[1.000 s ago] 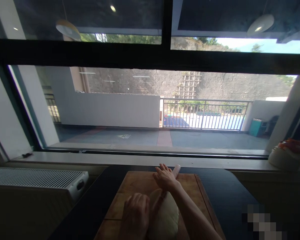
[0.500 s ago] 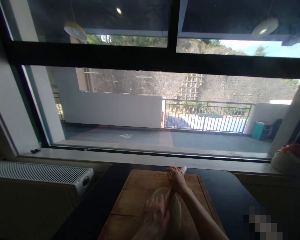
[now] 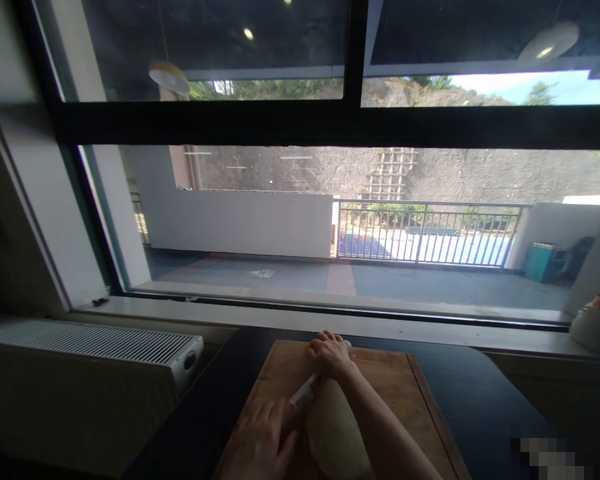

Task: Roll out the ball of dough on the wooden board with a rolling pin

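A rolling pin (image 3: 304, 393) lies slantwise across a wooden board (image 3: 385, 373), its visible middle part along the left edge of a flat pale dough sheet (image 3: 336, 433). Over the pin's far end, my right hand (image 3: 329, 353) is closed, fingers bent across it and a bit of the tip showing beyond. My left hand (image 3: 263, 433) is on the near end, smeared by motion, with its thumb toward the dough. Part of the dough is hidden under my right forearm.
The board rests on a dark table (image 3: 455, 393) against a window sill (image 3: 380, 325). A white radiator (image 3: 180, 350) stands at the left. On the sill's right end sits a white pot (image 3: 595, 327). The large window (image 3: 350, 127) fills the view ahead.
Both hands and the rolling pin have moved left, from over the dough to its left edge. More of the dough now shows. The camera view has shifted slightly.
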The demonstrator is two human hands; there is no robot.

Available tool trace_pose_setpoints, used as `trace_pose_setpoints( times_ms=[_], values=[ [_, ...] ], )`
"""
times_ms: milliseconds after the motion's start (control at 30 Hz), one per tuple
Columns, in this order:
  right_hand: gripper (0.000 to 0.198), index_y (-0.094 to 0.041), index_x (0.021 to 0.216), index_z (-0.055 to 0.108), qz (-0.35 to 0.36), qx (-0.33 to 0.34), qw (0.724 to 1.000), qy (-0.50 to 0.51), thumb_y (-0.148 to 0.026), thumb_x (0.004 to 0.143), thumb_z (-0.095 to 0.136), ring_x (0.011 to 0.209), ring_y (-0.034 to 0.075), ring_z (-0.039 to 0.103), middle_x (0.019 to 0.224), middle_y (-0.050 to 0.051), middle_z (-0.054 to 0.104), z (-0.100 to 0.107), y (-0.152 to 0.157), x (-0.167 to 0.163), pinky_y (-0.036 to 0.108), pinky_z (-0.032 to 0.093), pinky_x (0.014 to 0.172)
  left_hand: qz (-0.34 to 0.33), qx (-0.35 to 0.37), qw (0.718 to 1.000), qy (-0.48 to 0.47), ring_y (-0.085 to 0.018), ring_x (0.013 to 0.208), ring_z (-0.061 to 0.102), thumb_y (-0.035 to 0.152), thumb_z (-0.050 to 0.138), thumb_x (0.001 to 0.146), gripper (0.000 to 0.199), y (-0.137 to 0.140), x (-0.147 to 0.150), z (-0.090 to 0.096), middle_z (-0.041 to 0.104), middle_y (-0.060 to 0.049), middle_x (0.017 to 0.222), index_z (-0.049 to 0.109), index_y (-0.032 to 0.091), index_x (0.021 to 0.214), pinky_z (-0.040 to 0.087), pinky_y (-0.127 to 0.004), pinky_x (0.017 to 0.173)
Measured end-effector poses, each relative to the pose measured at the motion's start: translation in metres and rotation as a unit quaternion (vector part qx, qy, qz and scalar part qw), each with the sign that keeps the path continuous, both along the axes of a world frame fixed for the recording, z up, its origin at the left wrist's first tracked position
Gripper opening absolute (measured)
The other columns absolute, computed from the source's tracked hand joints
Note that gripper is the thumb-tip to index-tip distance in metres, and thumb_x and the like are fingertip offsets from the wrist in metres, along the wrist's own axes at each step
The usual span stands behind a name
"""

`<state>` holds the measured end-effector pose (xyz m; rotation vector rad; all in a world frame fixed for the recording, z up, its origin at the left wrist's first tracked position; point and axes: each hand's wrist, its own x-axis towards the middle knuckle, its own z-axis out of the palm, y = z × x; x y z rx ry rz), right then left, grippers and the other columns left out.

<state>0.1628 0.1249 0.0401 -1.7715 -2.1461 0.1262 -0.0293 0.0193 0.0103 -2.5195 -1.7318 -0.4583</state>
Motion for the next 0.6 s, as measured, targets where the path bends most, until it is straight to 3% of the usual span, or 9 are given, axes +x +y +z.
trace_pose_setpoints(
  times_ms=[133, 233, 333, 433, 600],
  values=[
    [0.040, -0.027, 0.106, 0.065, -0.001, 0.006, 1.000, -0.008, -0.039, 0.094, 0.029, 0.130, 0.021, 0.034, 0.125, 0.002, 0.057, -0.009, -0.036, 0.018, 0.043, 0.021, 0.107, -0.010, -0.028, 0.999, 0.017, -0.024, 0.096, 0.062, 0.027, 0.033, 0.087, 0.046, 0.000, 0.020, 0.007, 0.063, -0.013, 0.113, 0.052, 0.015, 0.127, 0.048, -0.036, 0.080],
    [0.048, -0.025, 0.132, 0.047, -0.057, 0.047, 0.997, -0.010, -0.043, 0.095, 0.021, 0.136, 0.020, 0.023, 0.144, 0.001, 0.037, -0.035, -0.091, 0.046, 0.041, 0.015, 0.111, -0.037, -0.021, 0.999, 0.021, -0.026, 0.097, 0.062, 0.030, 0.036, 0.086, 0.045, -0.001, 0.017, 0.003, 0.064, -0.012, 0.113, 0.054, 0.020, 0.126, 0.048, -0.038, 0.080],
    [0.057, -0.021, 0.141, 0.033, -0.095, 0.035, 0.995, -0.025, -0.050, 0.093, 0.023, 0.138, 0.021, 0.018, 0.148, 0.002, 0.026, -0.053, -0.127, 0.064, 0.039, 0.017, 0.112, -0.041, -0.026, 0.998, 0.035, -0.029, 0.101, 0.060, 0.030, 0.039, 0.085, 0.044, -0.002, 0.016, 0.004, 0.064, -0.011, 0.112, 0.053, 0.025, 0.126, 0.046, -0.045, 0.085],
    [0.056, -0.018, 0.139, 0.038, -0.106, 0.032, 0.994, -0.024, -0.046, 0.094, 0.019, 0.138, 0.022, 0.019, 0.147, 0.006, 0.031, -0.043, -0.111, 0.054, 0.042, 0.013, 0.112, -0.030, -0.056, 0.997, 0.032, -0.027, 0.098, 0.061, 0.033, 0.034, 0.089, 0.044, -0.001, 0.022, 0.004, 0.064, -0.012, 0.111, 0.051, 0.024, 0.128, 0.046, -0.043, 0.083],
    [0.041, -0.023, 0.109, 0.064, -0.009, -0.015, 1.000, -0.022, -0.041, 0.093, 0.030, 0.126, 0.022, 0.041, 0.123, 0.007, 0.058, -0.003, -0.022, 0.012, 0.045, 0.020, 0.108, -0.019, -0.117, 0.992, 0.034, -0.022, 0.095, 0.063, 0.031, 0.026, 0.091, 0.049, 0.006, 0.026, -0.007, 0.063, -0.012, 0.112, 0.042, 0.017, 0.135, 0.048, -0.033, 0.080]
  ],
)
